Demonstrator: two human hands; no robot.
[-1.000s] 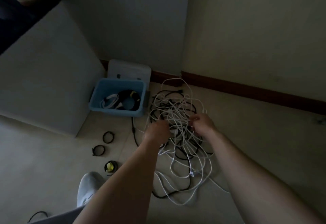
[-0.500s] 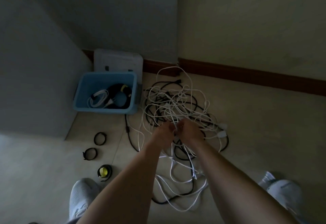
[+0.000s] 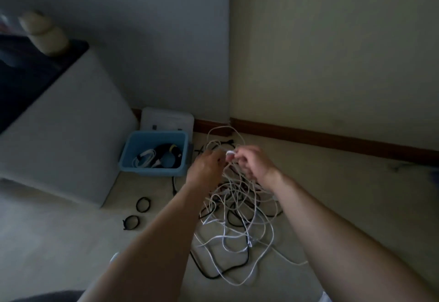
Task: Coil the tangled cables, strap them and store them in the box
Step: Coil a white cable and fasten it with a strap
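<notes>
Fingers (image 3: 240,156) of our right hand (image 3: 253,165) curl and pinch the end of a white cable (image 3: 230,153), held up off the floor (image 3: 332,194). Our left hand (image 3: 204,168) is just beside it, in among the raised strands. Its fingers curl away from us, so we cannot tell if they grip anything.

Below both hands the tangled cables (image 3: 237,221), white and black mixed, lie in a loose heap on the floor. Some strands rise up to our hands.

The blue box (image 3: 152,171) sits open at the floor's far corner, against a white cabinet (image 3: 59,149). Inside it lie a white coil (image 3: 144,159) and a black coil (image 3: 169,151). Its white lid (image 3: 166,119) is behind it, by the wall (image 3: 166,52). Two black straps (image 3: 143,204) lie on the floor near the box, apart from the heap.
</notes>
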